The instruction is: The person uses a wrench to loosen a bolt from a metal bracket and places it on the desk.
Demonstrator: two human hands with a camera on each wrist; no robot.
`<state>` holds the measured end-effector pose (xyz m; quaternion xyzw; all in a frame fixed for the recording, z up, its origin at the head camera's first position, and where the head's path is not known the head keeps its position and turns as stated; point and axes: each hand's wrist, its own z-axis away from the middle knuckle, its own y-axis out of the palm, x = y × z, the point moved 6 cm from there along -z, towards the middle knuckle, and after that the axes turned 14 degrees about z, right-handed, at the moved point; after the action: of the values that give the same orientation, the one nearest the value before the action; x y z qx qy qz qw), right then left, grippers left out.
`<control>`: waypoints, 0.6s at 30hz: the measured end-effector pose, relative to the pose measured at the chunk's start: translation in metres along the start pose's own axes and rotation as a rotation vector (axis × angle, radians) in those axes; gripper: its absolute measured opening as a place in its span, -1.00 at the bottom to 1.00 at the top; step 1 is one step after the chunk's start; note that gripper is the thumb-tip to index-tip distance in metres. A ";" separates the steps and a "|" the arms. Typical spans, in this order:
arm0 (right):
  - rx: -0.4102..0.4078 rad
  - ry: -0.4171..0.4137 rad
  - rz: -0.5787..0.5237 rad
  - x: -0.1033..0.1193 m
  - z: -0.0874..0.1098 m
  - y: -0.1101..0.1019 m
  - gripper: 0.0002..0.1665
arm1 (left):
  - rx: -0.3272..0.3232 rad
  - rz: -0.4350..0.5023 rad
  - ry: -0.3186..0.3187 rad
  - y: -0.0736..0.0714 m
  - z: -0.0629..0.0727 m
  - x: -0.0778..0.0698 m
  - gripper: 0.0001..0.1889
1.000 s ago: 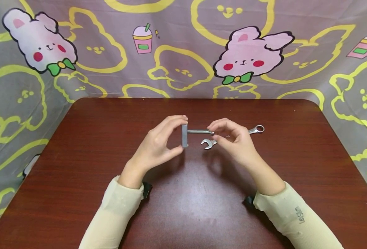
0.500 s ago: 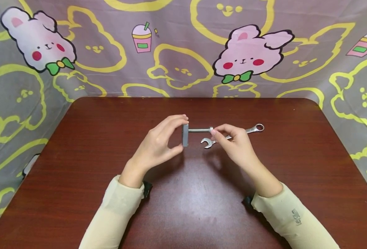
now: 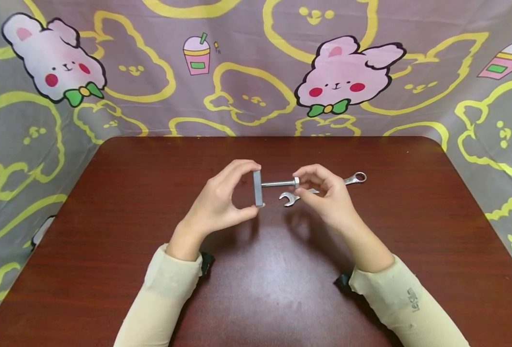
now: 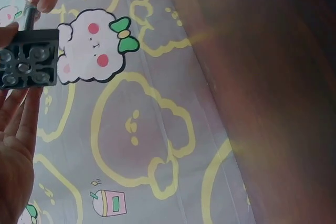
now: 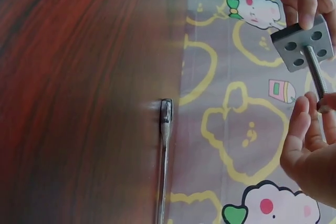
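My left hand (image 3: 219, 200) holds a square grey plate (image 3: 258, 188) upright by its edges, fingertips at the top and thumb below. Round holes dot the plate (image 5: 299, 45) in the right wrist view; its ribbed other side shows in the left wrist view. From the middle of the plate a long hex bolt (image 3: 278, 183) sticks out to the right, its threaded shank about level. Thumb and fingertips of my right hand (image 3: 327, 193) pinch around the bolt's head. Behind that hand a combination wrench (image 3: 288, 198) lies on the table, its middle partly hidden.
The dark red-brown table (image 3: 256, 289) reaches to a patterned cloth (image 3: 152, 58) hanging at the back and sides. The wrench's ring end (image 3: 359, 178) points to the right. A white object (image 3: 43, 229) sits partly hidden beyond the table's left edge.
My right fingers and thumb have shifted around the bolt head, covering it half a second ago and now leaving its end in sight. The left hand keeps the plate nearly in place, tilting it slightly.
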<state>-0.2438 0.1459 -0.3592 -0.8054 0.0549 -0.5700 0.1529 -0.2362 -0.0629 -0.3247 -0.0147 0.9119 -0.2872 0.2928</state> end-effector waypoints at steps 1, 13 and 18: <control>0.002 0.005 -0.032 0.001 0.000 0.000 -0.71 | -0.004 0.003 -0.008 -0.001 0.000 0.000 -0.28; -0.035 -0.099 -0.102 0.017 0.000 0.002 -0.59 | -0.031 0.021 0.002 -0.002 0.001 -0.005 -0.29; -0.041 -0.009 -0.094 0.011 -0.001 0.002 -0.82 | -0.032 0.019 0.019 -0.003 0.002 -0.007 -0.30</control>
<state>-0.2409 0.1408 -0.3493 -0.8125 0.0278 -0.5719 0.1096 -0.2301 -0.0650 -0.3204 -0.0082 0.9192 -0.2701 0.2865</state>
